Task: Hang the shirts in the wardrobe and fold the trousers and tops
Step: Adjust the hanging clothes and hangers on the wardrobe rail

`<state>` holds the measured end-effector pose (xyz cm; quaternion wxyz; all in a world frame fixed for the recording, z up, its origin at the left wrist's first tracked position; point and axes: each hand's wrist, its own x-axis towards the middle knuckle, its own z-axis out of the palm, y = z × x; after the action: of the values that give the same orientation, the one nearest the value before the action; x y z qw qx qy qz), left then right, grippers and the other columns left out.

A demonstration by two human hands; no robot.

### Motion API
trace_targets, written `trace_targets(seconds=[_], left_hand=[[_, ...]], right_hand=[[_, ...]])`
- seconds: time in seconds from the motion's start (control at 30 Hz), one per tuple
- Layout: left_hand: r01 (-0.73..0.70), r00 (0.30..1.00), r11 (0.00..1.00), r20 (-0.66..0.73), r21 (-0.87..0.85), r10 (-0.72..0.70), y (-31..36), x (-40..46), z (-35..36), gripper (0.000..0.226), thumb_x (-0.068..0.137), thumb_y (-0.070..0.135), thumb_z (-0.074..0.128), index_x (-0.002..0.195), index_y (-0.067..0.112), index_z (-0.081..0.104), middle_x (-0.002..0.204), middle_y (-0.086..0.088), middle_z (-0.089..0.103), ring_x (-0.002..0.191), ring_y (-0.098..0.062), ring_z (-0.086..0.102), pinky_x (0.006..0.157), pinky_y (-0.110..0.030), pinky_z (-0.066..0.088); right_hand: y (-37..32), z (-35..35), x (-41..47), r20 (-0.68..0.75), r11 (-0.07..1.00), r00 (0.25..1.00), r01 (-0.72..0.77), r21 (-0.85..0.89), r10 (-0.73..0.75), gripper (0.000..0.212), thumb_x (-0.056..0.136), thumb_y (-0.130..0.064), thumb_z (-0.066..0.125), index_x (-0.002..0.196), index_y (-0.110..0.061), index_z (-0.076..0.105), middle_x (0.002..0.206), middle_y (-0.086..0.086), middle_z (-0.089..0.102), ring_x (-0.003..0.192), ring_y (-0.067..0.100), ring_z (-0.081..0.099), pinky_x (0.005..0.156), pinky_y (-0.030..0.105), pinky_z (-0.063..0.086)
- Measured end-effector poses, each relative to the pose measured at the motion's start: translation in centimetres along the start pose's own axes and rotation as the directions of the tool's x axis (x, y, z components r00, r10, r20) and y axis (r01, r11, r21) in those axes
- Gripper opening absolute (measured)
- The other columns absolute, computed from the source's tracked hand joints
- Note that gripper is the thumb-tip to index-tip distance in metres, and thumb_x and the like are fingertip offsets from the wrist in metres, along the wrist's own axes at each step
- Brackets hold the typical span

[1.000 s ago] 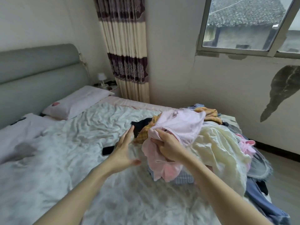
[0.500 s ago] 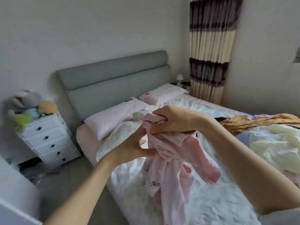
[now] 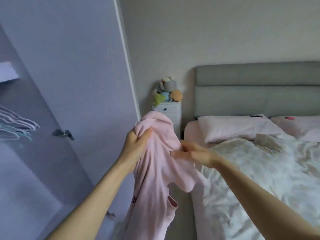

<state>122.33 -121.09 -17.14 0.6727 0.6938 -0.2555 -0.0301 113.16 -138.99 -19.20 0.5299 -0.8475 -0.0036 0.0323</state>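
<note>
Bedroom wall and grey headboard (image 3: pixel 256 87) now fill the right of the view, with the wardrobe door (image 3: pixel 72 70) and a few hangers (image 3: pixel 15 129) on the left — a second ago the person faced the clothes pile at the foot of the bed (image 3: pixel 259 170). The pink shirt (image 3: pixel 155 170) has come off that pile and hangs in the air between wardrobe and bed. The left hand (image 3: pixel 136 146), which was empty then, grips a bunch of its upper fabric, fingers curled tight. The right hand (image 3: pixel 192 153) is blurred at the cloth; whether its fingers pinch it I cannot tell. So the turn suggests hanging comes next — the shirt still needs straightening and a hanger.
</note>
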Motion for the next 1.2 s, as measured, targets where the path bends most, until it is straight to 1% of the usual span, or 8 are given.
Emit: trace_targets(seconds=[0.1, 0.2, 0.43, 0.7, 0.87, 1.0, 1.07, 1.2], left_hand=[[0.003, 0.984, 1.000, -0.181, 0.016, 0.000, 1.0, 0.2, -4.9, 0.013, 0.090, 0.015, 0.057, 0.085, 0.024, 0.064, 0.077, 0.019, 0.068, 0.076, 0.006, 0.062, 0.069, -0.010, 0.048], [0.002, 0.940, 0.999, -0.341, 0.051, 0.015, 2.3, -0.3, -9.8, 0.012, 0.084, 0.006, 0.066, 0.085, 0.018, 0.064, 0.079, 0.011, 0.068, 0.076, -0.003, 0.062, 0.075, -0.017, 0.048], [0.165, 0.925, 0.891, -0.379, 0.423, 0.008, 3.5, -4.5, -17.0, 0.030, 0.080, 0.012, 0.071, 0.058, 0.019, 0.051, 0.045, 0.013, 0.046, 0.046, 0.002, 0.039, 0.045, -0.015, 0.029], [0.378, 0.882, 0.745, -0.458, 0.550, -0.110, 3.1, -8.1, -22.6, 0.041, 0.083, 0.029, 0.069, 0.071, -0.007, 0.054, 0.069, -0.005, 0.043, 0.068, -0.013, 0.039, 0.064, -0.028, 0.029], [0.521, 0.740, 0.798, -0.626, 0.303, -0.246, 2.4, -6.7, -24.5, 0.032, 0.094, 0.035, 0.050, 0.098, 0.007, 0.065, 0.086, -0.006, 0.057, 0.080, -0.015, 0.050, 0.071, -0.027, 0.037], [0.443, 0.788, 0.877, -0.546, 0.186, -0.283, 3.2, -4.4, -26.7, 0.028, 0.096, 0.030, 0.047, 0.104, 0.008, 0.063, 0.089, -0.004, 0.062, 0.078, -0.015, 0.056, 0.067, -0.021, 0.042], [0.340, 0.837, 0.933, -0.491, 0.119, -0.242, 3.5, -3.2, -28.3, 0.021, 0.097, 0.024, 0.048, 0.100, 0.009, 0.062, 0.087, -0.002, 0.064, 0.077, -0.011, 0.059, 0.069, -0.019, 0.046], [0.283, 0.817, 0.953, -0.547, 0.107, -0.181, 3.1, -1.2, -32.4, 0.018, 0.094, 0.021, 0.052, 0.082, 0.010, 0.060, 0.081, -0.006, 0.058, 0.074, -0.015, 0.053, 0.066, -0.025, 0.042]], right_hand=[[-0.7, 2.5, 4.7, 0.067, 0.991, 0.994, 0.088, -0.105, -0.082, 0.015, 0.093, -0.026, 0.054, 0.082, -0.018, 0.061, 0.083, -0.009, 0.063, 0.075, 0.003, 0.057, 0.068, 0.018, 0.045], [-3.6, 3.3, 8.4, -0.172, 0.959, 0.944, 0.272, -0.076, -0.281, 0.025, 0.096, -0.009, 0.042, 0.074, -0.003, 0.051, 0.070, 0.003, 0.046, 0.067, 0.010, 0.041, 0.058, 0.024, 0.033], [-10.2, 5.9, 13.7, -0.399, 0.881, 0.833, 0.460, 0.113, -0.383, 0.030, 0.092, -0.002, 0.035, 0.067, -0.015, 0.043, 0.064, -0.003, 0.043, 0.054, 0.000, 0.038, 0.052, 0.016, 0.033], [-14.8, 11.1, 16.4, -0.371, 0.775, 0.843, 0.517, 0.362, -0.389, 0.032, 0.089, 0.000, 0.031, 0.069, -0.020, 0.046, 0.066, -0.007, 0.046, 0.054, 0.000, 0.042, 0.053, 0.014, 0.037], [-13.5, 15.8, 18.4, 0.045, 0.942, 0.941, 0.336, 0.001, -0.336, 0.018, 0.098, -0.021, 0.040, 0.108, -0.011, 0.050, 0.103, 0.005, 0.056, 0.087, 0.015, 0.052, 0.073, 0.022, 0.039], [-13.4, 19.2, 19.7, 0.392, 0.918, 0.839, 0.396, 0.038, -0.378, 0.066, 0.089, -0.012, 0.059, 0.145, -0.015, 0.024, 0.146, -0.003, 0.029, 0.131, 0.010, 0.033, 0.106, 0.021, 0.028], [-14.4, 21.2, 20.4, 0.549, 0.931, 0.758, 0.343, 0.123, -0.352, 0.072, 0.086, -0.022, 0.064, 0.145, -0.026, 0.021, 0.143, -0.014, 0.034, 0.130, 0.001, 0.035, 0.110, 0.025, 0.028], [-15.7, 27.0, 21.5, 0.635, 0.932, 0.694, 0.338, 0.129, -0.340, 0.015, 0.088, -0.036, 0.060, 0.103, -0.035, 0.057, 0.096, -0.023, 0.065, 0.089, -0.008, 0.061, 0.074, 0.007, 0.045]])
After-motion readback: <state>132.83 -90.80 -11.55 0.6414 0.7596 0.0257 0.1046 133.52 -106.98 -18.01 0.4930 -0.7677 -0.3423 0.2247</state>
